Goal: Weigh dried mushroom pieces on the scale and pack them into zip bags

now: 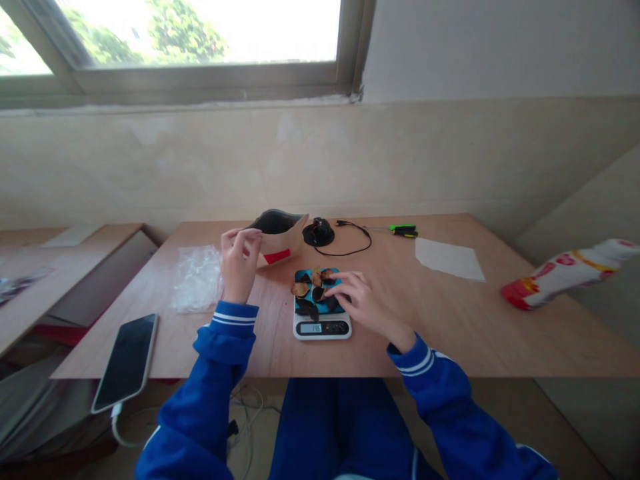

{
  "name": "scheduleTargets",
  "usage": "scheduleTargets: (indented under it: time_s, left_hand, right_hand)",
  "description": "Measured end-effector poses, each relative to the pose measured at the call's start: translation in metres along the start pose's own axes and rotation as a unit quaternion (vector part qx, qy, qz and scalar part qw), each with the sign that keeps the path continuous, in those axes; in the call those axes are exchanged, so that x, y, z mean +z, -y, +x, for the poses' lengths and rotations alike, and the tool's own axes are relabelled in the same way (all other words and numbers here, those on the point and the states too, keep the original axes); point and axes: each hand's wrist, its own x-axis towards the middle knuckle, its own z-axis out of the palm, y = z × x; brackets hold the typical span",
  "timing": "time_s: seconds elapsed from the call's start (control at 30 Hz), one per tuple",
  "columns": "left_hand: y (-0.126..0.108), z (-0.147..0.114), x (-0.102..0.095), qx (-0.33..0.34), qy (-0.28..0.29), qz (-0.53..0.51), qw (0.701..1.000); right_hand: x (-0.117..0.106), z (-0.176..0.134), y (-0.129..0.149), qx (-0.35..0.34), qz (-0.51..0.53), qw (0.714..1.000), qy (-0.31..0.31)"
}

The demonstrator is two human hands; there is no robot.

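Observation:
My left hand (241, 263) is closed on the near left rim of a brown paper pouch (283, 245) with a dark lining and a red patch; its mouth gapes open. My right hand (367, 303) reaches over a small white digital scale (324, 335), fingers stretched and apart, the tips at several dried, curled brown and black pieces (301, 289) that look like dried peel. They lie on the scale's blue top. Whether the fingertips press on a piece is too small to tell. The scale's display is lit, its digits hard to read.
A clear plastic bag (197, 279) lies left of the pouch, and a phone (127, 360) on a white cable overhangs the front edge. Behind the scale are a black round-based device (320, 232) with a cable and screwdrivers (404, 230). White paper (449, 259) and a bottle (565, 275) are right.

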Motion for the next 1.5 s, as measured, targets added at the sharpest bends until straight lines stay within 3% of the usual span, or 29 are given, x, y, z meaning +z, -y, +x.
scheduleTargets:
  time_s: [0.17, 0.33, 0.6, 0.73, 0.83, 1.13, 1.37, 1.43, 1.5]
  left_hand:
    - [0.010, 0.032, 0.000, -0.011, 0.008, 0.019, 1.000]
    - [0.023, 0.057, 0.001, -0.030, -0.027, 0.008, 0.999]
    - [0.028, 0.056, 0.005, -0.038, -0.063, 0.003, 0.997]
    - [0.019, 0.040, 0.007, -0.001, -0.060, 0.002, 0.998]
    - [0.016, 0.023, 0.005, -0.011, -0.074, -0.003, 0.997]
    - [0.018, -0.045, -0.010, -0.102, -0.073, -0.020, 0.992]
    - [0.039, -0.089, -0.025, -0.192, -0.083, 0.002, 0.978]
    - [0.042, -0.102, -0.027, -0.212, -0.060, -0.005, 0.975]
    - [0.038, -0.116, -0.026, -0.209, 0.000, -0.024, 0.978]
  right_hand:
    - [-0.013, -0.021, 0.001, 0.042, 0.016, 0.995, -0.090]
    - [-0.017, -0.048, -0.004, 0.079, 0.014, 0.985, -0.156]
    - [-0.027, -0.071, -0.009, 0.143, 0.040, 0.963, -0.225]
    - [-0.035, -0.061, -0.005, 0.142, 0.036, 0.956, -0.255]
    - [-0.041, -0.053, -0.002, 0.135, 0.036, 0.948, -0.285]
    - [-0.035, -0.078, -0.003, 0.178, 0.042, 0.937, -0.298]
    - [-0.036, -0.097, -0.017, 0.233, 0.039, 0.923, -0.305]
    - [-0.035, -0.097, -0.018, 0.244, 0.050, 0.921, -0.301]
    - [-0.031, -0.095, -0.017, 0.248, 0.069, 0.924, -0.284]
